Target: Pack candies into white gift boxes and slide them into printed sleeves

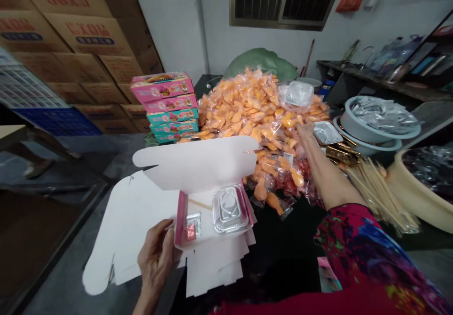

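- The left hand [155, 253] pinches the open box [212, 183] at its near left corner, thumb on top. Held by one corner only, the box could tilt.
- Inside the box lie a foil tray [230, 209] and, to its left, a small packet [193, 225]. Both look loose and could slide out.
- The right hand [306, 131] reaches beyond and to the right of the box, at the edge of the orange packet pile [247, 103]. I cannot tell whether its fingers are closed.
- A tug there might send the heaped packets sliding toward the box.
- The forearm passes near the wooden skewers [375, 187] to the right of the box and could knock them.
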`<state>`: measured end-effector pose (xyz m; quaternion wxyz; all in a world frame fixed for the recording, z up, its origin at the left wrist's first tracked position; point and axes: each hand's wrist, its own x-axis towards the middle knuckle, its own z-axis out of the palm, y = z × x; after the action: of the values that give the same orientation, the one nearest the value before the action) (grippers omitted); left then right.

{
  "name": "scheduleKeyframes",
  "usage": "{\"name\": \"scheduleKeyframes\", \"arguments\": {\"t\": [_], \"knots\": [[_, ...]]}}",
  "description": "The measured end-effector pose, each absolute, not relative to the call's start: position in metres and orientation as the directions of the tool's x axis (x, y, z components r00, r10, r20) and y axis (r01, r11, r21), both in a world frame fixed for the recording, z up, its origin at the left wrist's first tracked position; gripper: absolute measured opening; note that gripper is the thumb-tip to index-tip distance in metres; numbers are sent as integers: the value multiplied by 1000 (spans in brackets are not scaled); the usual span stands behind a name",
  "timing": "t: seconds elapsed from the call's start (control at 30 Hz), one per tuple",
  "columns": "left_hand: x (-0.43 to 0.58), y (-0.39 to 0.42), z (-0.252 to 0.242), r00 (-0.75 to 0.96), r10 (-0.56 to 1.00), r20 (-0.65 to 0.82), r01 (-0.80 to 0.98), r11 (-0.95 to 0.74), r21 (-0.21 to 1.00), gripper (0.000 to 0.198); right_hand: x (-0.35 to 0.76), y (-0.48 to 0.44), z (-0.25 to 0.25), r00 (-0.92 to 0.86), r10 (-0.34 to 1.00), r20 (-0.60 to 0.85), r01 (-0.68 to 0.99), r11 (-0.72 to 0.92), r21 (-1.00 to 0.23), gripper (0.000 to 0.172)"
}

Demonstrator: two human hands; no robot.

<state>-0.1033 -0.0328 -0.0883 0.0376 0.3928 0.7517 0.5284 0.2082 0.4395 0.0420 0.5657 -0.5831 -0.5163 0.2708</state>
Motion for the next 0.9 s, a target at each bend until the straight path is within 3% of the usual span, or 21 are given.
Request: {"name": "scheduleKeyframes", "arguments": {"t": [0.17,0.27,0.33,0.4,0.47,0.53,0.63,0.73,0.8,0.9], "knots": [[-106,-26,-77,-841,489,231,336,139,932,40,233,390,79,358,888,289,91,275,-957,16],[-99,-21,-49,-857,377,350,364,-36,931,38,232,310,82,156,899,409,-86,425,-901,28],[-89,-17,-25,-761,492,423,379,-193,905,34,215,241,76,-75,869,490,-125,479,-869,27],[-74,-12,0,-584,661,472,317,-350,882,41,186,175,66,-308,826,472,-45,483,-875,14],[-61,-8,20,-448,767,460,235,-395,888,52,151,129,56,-529,737,421,26,510,-860,12],[-54,-6,31,-435,800,414,215,-354,910,53,118,113,48,-683,630,370,18,521,-854,15],[-61,-6,29,-568,739,362,227,-282,932,39,85,126,42,-814,500,297,-37,465,-885,16],[-80,-13,13,-671,690,272,176,-208,962,33,72,139,40,-786,533,315,10,519,-855,18],[-90,-19,3,-677,725,127,58,-120,991,32,69,130,38,-727,559,400,89,653,-752,27],[-92,-25,-3,-542,830,-135,-300,-42,953,32,64,103,30,-814,360,455,105,863,-495,47]]}}
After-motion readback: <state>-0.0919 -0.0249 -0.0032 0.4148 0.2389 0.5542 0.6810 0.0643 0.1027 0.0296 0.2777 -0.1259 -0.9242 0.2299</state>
